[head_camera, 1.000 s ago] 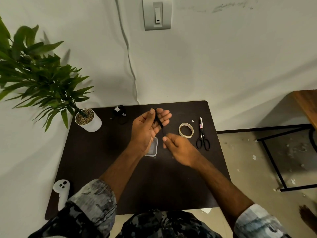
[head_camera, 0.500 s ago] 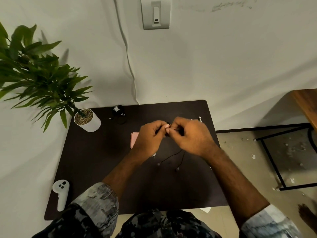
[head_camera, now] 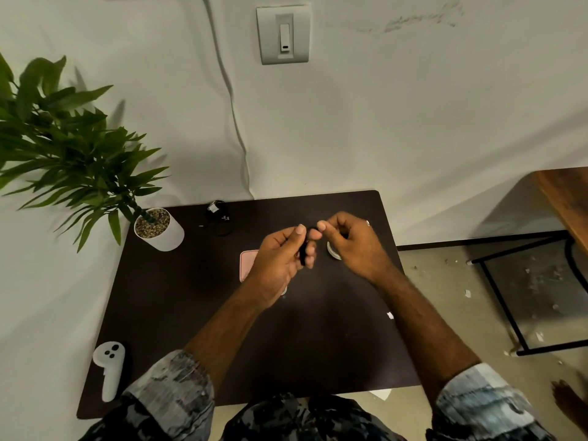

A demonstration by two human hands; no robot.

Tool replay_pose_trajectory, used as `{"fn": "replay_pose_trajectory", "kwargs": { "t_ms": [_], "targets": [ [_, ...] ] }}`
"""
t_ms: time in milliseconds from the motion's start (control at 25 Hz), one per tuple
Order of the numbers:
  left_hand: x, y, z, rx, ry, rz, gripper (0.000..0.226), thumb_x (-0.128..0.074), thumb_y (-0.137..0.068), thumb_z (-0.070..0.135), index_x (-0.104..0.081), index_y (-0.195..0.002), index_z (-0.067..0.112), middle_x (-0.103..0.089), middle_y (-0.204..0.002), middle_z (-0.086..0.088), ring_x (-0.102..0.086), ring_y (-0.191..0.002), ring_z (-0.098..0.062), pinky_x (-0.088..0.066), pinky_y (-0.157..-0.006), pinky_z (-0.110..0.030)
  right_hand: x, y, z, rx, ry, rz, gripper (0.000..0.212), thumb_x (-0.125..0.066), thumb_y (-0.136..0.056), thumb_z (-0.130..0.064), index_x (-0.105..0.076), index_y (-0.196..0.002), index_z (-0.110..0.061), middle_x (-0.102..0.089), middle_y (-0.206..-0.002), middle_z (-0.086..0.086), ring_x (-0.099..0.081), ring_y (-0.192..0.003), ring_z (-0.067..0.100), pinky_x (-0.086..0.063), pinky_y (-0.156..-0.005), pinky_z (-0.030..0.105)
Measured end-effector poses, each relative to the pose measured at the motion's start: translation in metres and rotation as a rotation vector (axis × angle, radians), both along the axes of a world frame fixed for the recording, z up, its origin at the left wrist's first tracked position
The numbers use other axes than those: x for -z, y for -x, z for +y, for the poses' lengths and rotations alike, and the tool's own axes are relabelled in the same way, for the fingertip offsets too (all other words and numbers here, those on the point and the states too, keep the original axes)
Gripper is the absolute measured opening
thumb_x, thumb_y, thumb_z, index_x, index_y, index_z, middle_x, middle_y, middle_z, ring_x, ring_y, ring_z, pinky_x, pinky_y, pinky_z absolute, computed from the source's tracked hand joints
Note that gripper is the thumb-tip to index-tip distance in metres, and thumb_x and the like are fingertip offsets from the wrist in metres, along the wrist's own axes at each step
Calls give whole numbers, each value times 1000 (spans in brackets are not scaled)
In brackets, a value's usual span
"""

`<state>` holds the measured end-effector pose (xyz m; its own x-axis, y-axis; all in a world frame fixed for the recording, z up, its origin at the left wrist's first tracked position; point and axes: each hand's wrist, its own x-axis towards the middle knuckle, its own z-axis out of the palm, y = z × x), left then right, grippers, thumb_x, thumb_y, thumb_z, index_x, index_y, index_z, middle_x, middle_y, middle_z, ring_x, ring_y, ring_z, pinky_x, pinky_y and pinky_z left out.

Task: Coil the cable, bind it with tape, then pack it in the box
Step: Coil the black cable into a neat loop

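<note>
A thin black cable is wound around the fingers of my left hand, which is raised over the middle of the dark table. My right hand pinches the cable's top end beside the left thumb. The tape roll lies on the table, mostly hidden under my right hand. A pink lid shows to the left of my left hand, and only a small clear edge of the box peeks out below that hand. The scissors are nearly hidden behind my right hand.
A potted plant stands at the table's far left corner. A second black cable bundle lies near the far edge. A white controller rests at the near left. A wooden table with a black frame stands to the right.
My right hand rose from the table to meet the left. The cable ends that hung loose half a second ago are now gathered up around my left fingers.
</note>
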<state>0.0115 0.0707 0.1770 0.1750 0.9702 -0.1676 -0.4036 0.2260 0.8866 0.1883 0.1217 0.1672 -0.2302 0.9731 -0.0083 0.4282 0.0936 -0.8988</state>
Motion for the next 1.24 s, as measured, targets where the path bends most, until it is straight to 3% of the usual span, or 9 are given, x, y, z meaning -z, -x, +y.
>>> {"fn": "replay_pose_trajectory", "kwargs": {
  "t_ms": [120,240,400,480,560,640,840,1040,1240],
  "targets": [
    [-6,2,6,-100,13,-178,30,-54,-101,26,-74,-105,4,-74,-84,-10,-72,-77,-19,-61,-72,-31,23,13,-21,-30,75,-79,38,-54,-110,-35,-60,-74,-25,-54,-62,-8,-46,-55,7,-42,-60,36],
    [-3,8,13,-218,-19,-113,27,-55,-101,22,-71,-111,3,-78,-110,-18,-75,-107,-32,-62,-92,-38,30,24,-44,-120,93,-182,36,-50,-111,-34,-67,-84,-18,-56,-62,-10,-51,-55,2,-45,-64,34],
    [4,16,11,-303,-172,408,20,-56,-104,15,-72,-114,8,-79,-111,-5,-75,-110,-19,-60,-98,-38,12,28,-61,-240,38,-284,27,-53,-108,-35,-63,-90,-17,-62,-68,-4,-57,-61,13,-50,-62,40],
    [8,19,6,-235,-232,727,18,-59,-103,21,-74,-112,15,-78,-107,3,-74,-105,-10,-60,-95,-38,-5,24,-60,-252,-3,-267,24,-57,-106,-34,-60,-87,-20,-59,-65,-3,-51,-55,8,-45,-56,32],
    [10,18,-2,-160,-277,878,15,-61,-103,23,-74,-103,16,-77,-95,7,-73,-91,-8,-60,-83,-38,-24,17,-52,-245,-37,-251,24,-60,-105,-33,-58,-83,-24,-55,-62,-6,-48,-54,7,-38,-52,20],
    [8,12,-7,-100,-294,900,16,-60,-104,19,-71,-94,17,-72,-81,7,-69,-77,-8,-58,-73,-36,-39,10,-39,-246,-66,-261,26,-61,-104,-33,-57,-79,-29,-56,-63,-9,-50,-56,5,-41,-55,18],
    [-5,2,-5,56,-113,428,32,-43,-109,7,-68,-97,-9,-67,-70,-11,-62,-61,-20,-53,-63,-30,-47,-8,-11,-140,-103,-236,22,-65,-102,-40,-66,-85,-27,-66,-70,-5,-57,-60,6,-51,-60,28],
    [-17,-1,0,-1,97,-75,32,-44,-108,15,-68,-94,1,-59,-67,-6,-55,-59,-13,-49,-58,-23,-24,-6,-7,9,51,34,36,-66,-104,-37,-61,-76,-15,-51,-63,2,-44,-57,11,-41,-53,29],
    [-17,0,8,-84,149,-395,26,-54,-102,25,-74,-100,8,-72,-86,-9,-69,-76,-17,-59,-73,-28,1,22,-35,41,271,178,33,-53,-111,-24,-57,-84,-6,-53,-63,3,-49,-48,11,-49,-50,30]
  ]
}}
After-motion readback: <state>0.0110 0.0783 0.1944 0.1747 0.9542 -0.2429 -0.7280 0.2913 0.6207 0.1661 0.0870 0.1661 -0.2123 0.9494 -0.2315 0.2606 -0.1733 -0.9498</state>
